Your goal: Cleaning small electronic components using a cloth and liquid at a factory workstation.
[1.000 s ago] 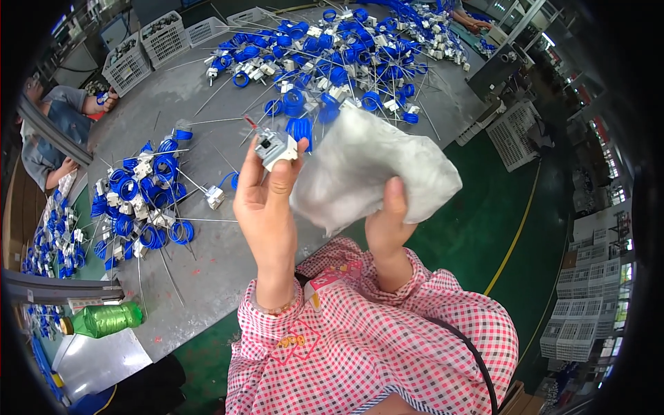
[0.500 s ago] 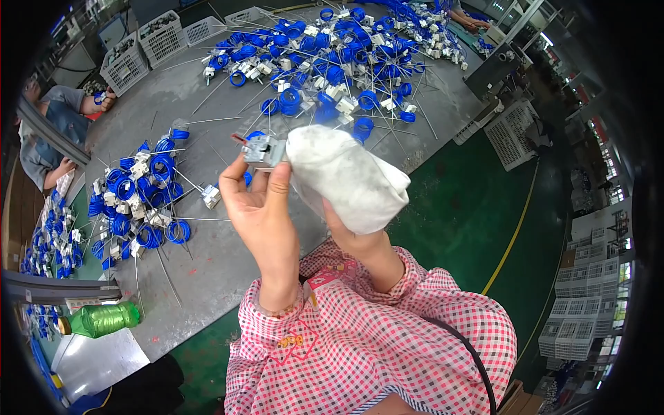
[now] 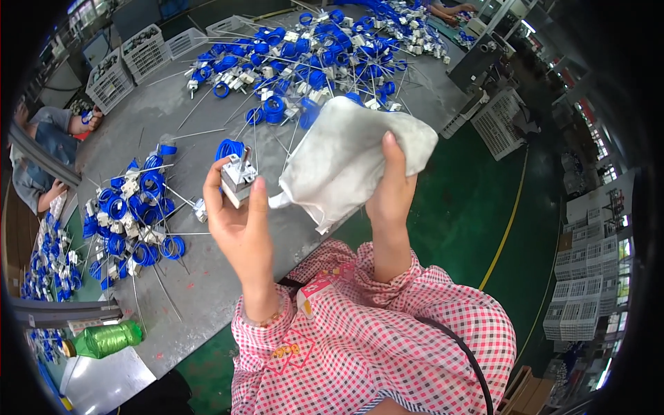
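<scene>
Between the thumb and fingers of my left hand (image 3: 242, 221) is a small white and metal thermostat-like part (image 3: 238, 174), with a short metal stem pointing up. A blue coil (image 3: 229, 149) shows right behind it, and I cannot tell for sure that it belongs to this part. My right hand (image 3: 394, 183) grips a white cloth (image 3: 346, 149), thumb on top and the other fingers hidden beneath. The cloth hangs spread out, its lower left corner close to the part in my left hand. Both hands are raised above the near edge of the grey table (image 3: 200, 277).
A large pile of similar parts with blue coils and thin rods (image 3: 318, 55) covers the far table, and a smaller pile (image 3: 135, 214) lies at left. White crates (image 3: 111, 83) stand far left. A green bottle (image 3: 104, 339) lies lower left. A co-worker's arm (image 3: 83, 123) shows at left.
The cloth has come away from the part and is turned and spread wider, shifting up and right with my right hand. My left hand has moved slightly left and down, tilting the part upright.
</scene>
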`<state>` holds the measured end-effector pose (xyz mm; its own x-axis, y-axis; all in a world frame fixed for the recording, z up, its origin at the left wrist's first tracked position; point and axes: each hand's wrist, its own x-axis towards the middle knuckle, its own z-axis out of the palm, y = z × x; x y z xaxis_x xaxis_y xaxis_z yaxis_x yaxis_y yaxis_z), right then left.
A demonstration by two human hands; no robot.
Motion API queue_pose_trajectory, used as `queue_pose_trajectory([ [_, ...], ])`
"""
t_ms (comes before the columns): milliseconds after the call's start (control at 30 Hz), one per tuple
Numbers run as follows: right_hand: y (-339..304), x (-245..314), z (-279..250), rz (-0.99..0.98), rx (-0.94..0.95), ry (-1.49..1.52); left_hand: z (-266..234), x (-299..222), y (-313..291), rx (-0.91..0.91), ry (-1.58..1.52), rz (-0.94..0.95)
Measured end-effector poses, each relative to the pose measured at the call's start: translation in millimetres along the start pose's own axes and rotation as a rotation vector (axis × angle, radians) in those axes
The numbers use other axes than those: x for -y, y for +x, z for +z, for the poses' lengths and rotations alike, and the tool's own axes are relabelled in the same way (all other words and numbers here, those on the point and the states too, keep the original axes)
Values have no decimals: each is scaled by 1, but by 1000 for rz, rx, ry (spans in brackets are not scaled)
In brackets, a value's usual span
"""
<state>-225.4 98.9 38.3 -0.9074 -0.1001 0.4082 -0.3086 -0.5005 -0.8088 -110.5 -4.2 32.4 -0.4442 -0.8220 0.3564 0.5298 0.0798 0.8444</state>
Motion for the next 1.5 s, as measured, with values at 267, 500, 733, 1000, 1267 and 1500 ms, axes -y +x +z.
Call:
queue_pose_trajectory([
  [267, -1, 7, -8, 170, 45, 234, 7, -12, -6, 217, 222, 26],
  [500, -20, -4, -6, -551, 525, -339, 11, -11, -11, 308, 303, 114],
  [733, -30, -11, 9, -465, 656, -466, 17, -15, -15, 171, 530, 107],
  [1000, -29, -15, 7, -226, 666, -368, 21, -9, -14, 50, 474, -71],
  [1267, -36, -15, -5, -323, 778, -421, 5, 3, 8, -11, 576, -47],
  [1500, -14, -11, 0, 37, 49, -41, 5, -10, 4, 25, 533, -48],
])
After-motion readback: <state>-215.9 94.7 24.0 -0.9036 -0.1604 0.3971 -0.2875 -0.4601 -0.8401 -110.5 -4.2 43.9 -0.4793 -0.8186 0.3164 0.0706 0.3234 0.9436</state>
